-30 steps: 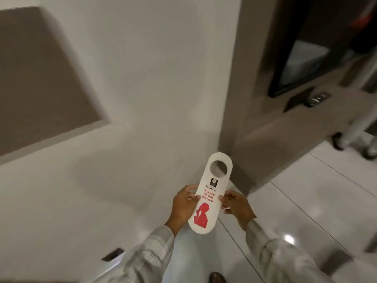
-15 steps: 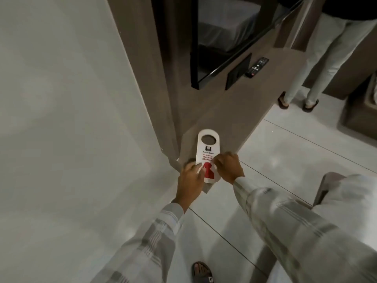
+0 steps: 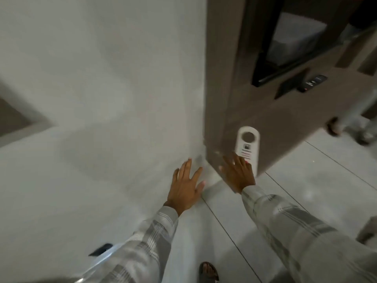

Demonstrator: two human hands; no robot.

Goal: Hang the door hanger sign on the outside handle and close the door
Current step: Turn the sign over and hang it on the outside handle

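The white door hanger sign (image 3: pixel 248 142), with a round hole at its top and red print, sticks up from under my right hand (image 3: pixel 238 173). That hand holds its lower half, which the fingers hide. My left hand (image 3: pixel 186 185) is off the sign, its fingers spread and empty, close to the white wall or door surface (image 3: pixel 106 103) on the left. A dark slot-like fitting (image 3: pixel 100 249) and a shiny metal part show on that white surface beside my left sleeve. I cannot tell whether this is the handle.
A brown panelled wall (image 3: pixel 230 99) juts out ahead, carrying a black-framed screen (image 3: pixel 263 64) and a remote (image 3: pixel 312 82) on a ledge. Another person's legs and feet (image 3: pixel 346 125) stand at the right. My sandalled foot (image 3: pixel 208 273) rests on the glossy tiled floor (image 3: pixel 306 180).
My left hand has let go of the sign and spread open to the left. My right hand now holds the sign alone. The view has swung back towards the white surface.
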